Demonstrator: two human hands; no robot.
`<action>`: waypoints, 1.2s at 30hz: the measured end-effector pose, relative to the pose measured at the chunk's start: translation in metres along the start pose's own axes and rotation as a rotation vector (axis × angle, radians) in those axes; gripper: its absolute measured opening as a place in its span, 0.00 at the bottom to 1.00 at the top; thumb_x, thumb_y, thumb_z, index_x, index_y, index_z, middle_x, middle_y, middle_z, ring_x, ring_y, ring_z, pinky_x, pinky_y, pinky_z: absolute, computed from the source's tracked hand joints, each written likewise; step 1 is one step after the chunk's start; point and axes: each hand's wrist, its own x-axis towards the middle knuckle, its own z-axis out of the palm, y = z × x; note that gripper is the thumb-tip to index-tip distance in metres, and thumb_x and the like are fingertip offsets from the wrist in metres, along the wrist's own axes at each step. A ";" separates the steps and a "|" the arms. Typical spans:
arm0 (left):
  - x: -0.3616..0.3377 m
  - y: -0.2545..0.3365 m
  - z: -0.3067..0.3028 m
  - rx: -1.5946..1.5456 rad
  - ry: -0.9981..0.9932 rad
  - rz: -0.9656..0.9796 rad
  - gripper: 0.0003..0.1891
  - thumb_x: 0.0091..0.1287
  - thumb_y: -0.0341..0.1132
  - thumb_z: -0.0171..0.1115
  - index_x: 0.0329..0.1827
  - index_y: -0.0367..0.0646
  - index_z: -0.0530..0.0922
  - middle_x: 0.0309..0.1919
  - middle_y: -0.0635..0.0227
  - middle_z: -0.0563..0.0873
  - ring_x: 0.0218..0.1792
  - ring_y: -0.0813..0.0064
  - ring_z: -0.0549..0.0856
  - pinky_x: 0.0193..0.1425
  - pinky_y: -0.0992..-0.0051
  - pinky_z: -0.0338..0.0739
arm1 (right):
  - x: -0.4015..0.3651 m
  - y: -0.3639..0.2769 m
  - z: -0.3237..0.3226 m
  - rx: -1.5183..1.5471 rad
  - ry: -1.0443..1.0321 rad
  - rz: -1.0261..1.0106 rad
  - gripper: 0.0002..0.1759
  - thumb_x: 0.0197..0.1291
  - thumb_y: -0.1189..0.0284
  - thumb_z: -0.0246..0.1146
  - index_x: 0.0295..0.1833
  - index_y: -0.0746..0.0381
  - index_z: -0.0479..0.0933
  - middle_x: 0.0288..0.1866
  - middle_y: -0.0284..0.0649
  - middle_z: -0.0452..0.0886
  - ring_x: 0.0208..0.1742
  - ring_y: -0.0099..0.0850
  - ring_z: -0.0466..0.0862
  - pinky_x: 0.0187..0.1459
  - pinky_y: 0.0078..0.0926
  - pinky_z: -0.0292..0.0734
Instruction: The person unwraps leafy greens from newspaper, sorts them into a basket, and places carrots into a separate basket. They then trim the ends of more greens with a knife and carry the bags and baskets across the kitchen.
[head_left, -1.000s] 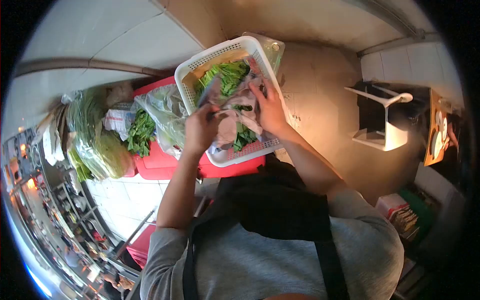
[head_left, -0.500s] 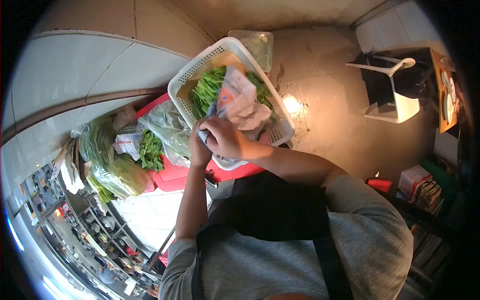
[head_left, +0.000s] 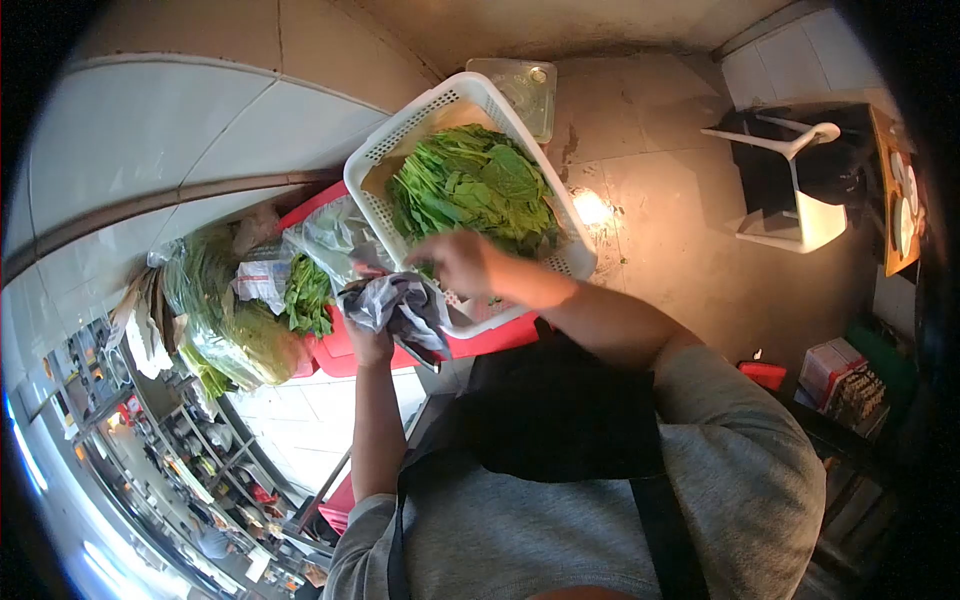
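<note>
My left hand [head_left: 370,343] is closed on a crumpled sheet of printed paper [head_left: 400,308], grey and white, bunched beside the near left edge of a white plastic basket [head_left: 362,178]. My right hand [head_left: 465,268] hovers over the basket's near side, blurred, its thumb and fingers apart with nothing visible in them. Inside the basket lies a heap of leafy greens [head_left: 490,190], stems toward the left and broad leaves toward the right. Brown paper lining [head_left: 455,118] shows behind the greens.
The basket rests on a red surface [head_left: 345,350]. To its left lie bagged vegetables [head_left: 225,310] and loose greens [head_left: 307,295]. A clear plastic container [head_left: 525,95] sits behind it. A white chair [head_left: 800,215] stands at right; shelving [head_left: 200,450] fills the lower left.
The printed paper has come off the greens and is now crumpled in my left hand, left of the basket. My hands have separated, the right one now over the basket.
</note>
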 end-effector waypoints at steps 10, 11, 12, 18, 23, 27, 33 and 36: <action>-0.040 -0.027 -0.019 0.052 0.155 -0.043 0.16 0.61 0.28 0.63 0.51 0.35 0.76 0.49 0.64 0.81 0.52 0.73 0.79 0.59 0.72 0.71 | 0.016 0.037 -0.004 -0.686 0.090 0.484 0.46 0.46 0.66 0.67 0.73 0.45 0.57 0.55 0.51 0.68 0.56 0.49 0.70 0.52 0.50 0.69; -0.038 -0.016 -0.006 0.046 0.108 -0.065 0.15 0.61 0.29 0.63 0.51 0.35 0.76 0.50 0.64 0.82 0.52 0.73 0.79 0.59 0.73 0.71 | 0.012 0.030 0.007 -0.661 0.147 0.436 0.42 0.48 0.73 0.60 0.73 0.47 0.58 0.54 0.51 0.67 0.55 0.49 0.69 0.50 0.49 0.68; -0.035 -0.022 -0.009 0.136 0.082 -0.065 0.15 0.62 0.29 0.62 0.51 0.35 0.76 0.49 0.64 0.82 0.51 0.73 0.79 0.58 0.73 0.71 | 0.009 0.023 0.017 -0.660 0.172 0.395 0.41 0.49 0.74 0.59 0.73 0.48 0.59 0.54 0.52 0.67 0.55 0.48 0.69 0.50 0.48 0.67; -0.027 -0.034 0.003 0.235 0.036 -0.085 0.17 0.62 0.29 0.63 0.54 0.36 0.76 0.49 0.64 0.82 0.50 0.72 0.80 0.56 0.73 0.72 | 0.003 -0.003 0.031 -0.557 0.178 0.256 0.42 0.53 0.66 0.62 0.74 0.52 0.56 0.59 0.51 0.67 0.56 0.47 0.68 0.53 0.45 0.64; -0.018 -0.046 0.017 0.260 -0.066 0.095 0.27 0.57 0.22 0.65 0.60 0.38 0.66 0.49 0.61 0.82 0.51 0.70 0.80 0.59 0.70 0.73 | 0.012 0.059 0.024 -0.166 0.409 0.408 0.36 0.52 0.61 0.65 0.68 0.54 0.65 0.53 0.44 0.71 0.56 0.43 0.69 0.51 0.46 0.66; -0.007 -0.047 0.034 0.451 -0.151 0.114 0.32 0.53 0.20 0.65 0.62 0.41 0.63 0.50 0.57 0.82 0.53 0.65 0.81 0.60 0.69 0.72 | -0.001 0.056 -0.031 -0.727 0.318 0.612 0.39 0.44 0.53 0.71 0.63 0.55 0.69 0.57 0.46 0.70 0.61 0.44 0.67 0.60 0.50 0.60; 0.003 -0.058 0.050 0.738 -0.129 0.032 0.47 0.51 0.20 0.62 0.75 0.50 0.49 0.62 0.47 0.72 0.62 0.49 0.73 0.62 0.63 0.71 | -0.014 0.041 0.013 -0.470 0.284 0.629 0.51 0.45 0.54 0.70 0.73 0.57 0.54 0.58 0.58 0.68 0.59 0.51 0.69 0.57 0.50 0.67; 0.006 -0.059 0.048 0.741 -0.058 0.259 0.53 0.49 0.23 0.65 0.77 0.51 0.42 0.67 0.40 0.62 0.64 0.42 0.69 0.62 0.60 0.71 | -0.010 0.025 0.033 -0.479 0.233 0.386 0.47 0.46 0.64 0.66 0.73 0.56 0.55 0.58 0.52 0.69 0.57 0.51 0.69 0.56 0.49 0.66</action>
